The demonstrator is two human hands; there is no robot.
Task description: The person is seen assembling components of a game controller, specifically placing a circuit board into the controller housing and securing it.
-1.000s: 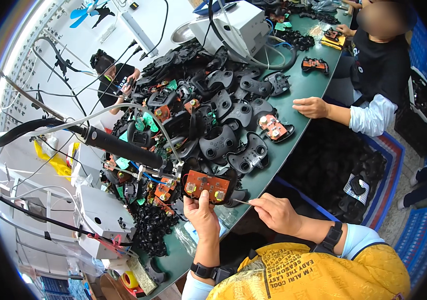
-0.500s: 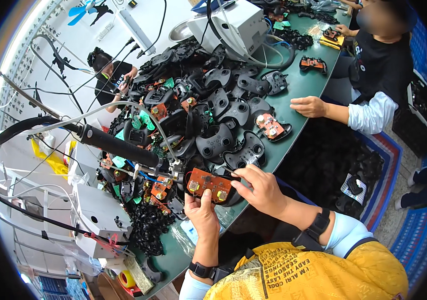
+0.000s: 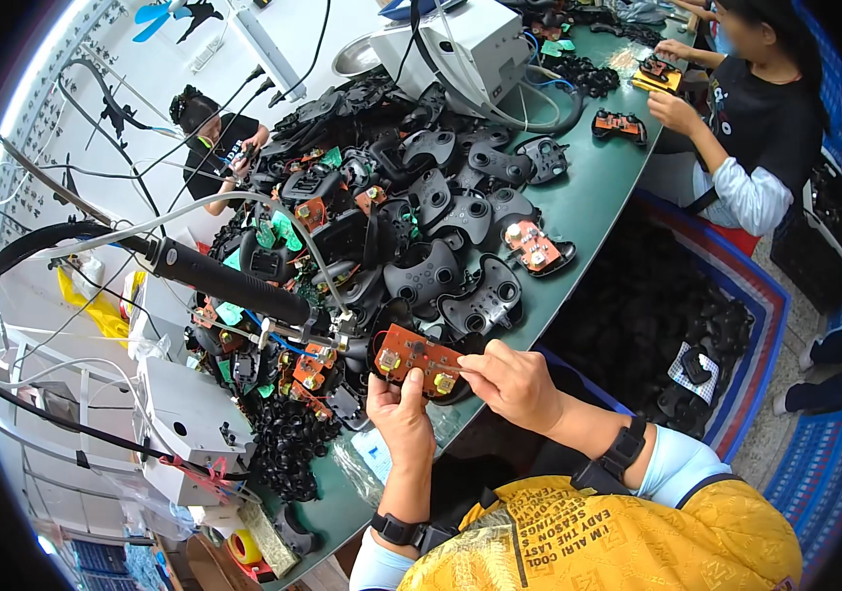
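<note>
My left hand (image 3: 403, 422) is closed around the lower edge of a game controller's black shell with an orange circuit board (image 3: 413, 350) in it. Its thumb presses on the board's face, between two yellowish square parts. In the fingers of my right hand (image 3: 521, 390) is pinched a thin, pencil-like tool (image 3: 448, 368). The tool lies across the right part of the board, but its exact kind is not clear. Just behind the board, a slanted black cylindrical tool (image 3: 234, 288) with a metal end and a feed tube hangs over the bench.
A heap of black controller shells (image 3: 426, 276) covers much of the green bench (image 3: 567, 258). Another orange-board controller (image 3: 534, 246) lies near the edge. A white machine (image 3: 460, 54) stands behind. Co-workers sit right, by a yellow block (image 3: 659, 81), and across the bench.
My right hand has come down slightly, bringing the thin tool from the board's upper edge across its face. The co-worker on the right has drawn a hand back to the yellow block.
</note>
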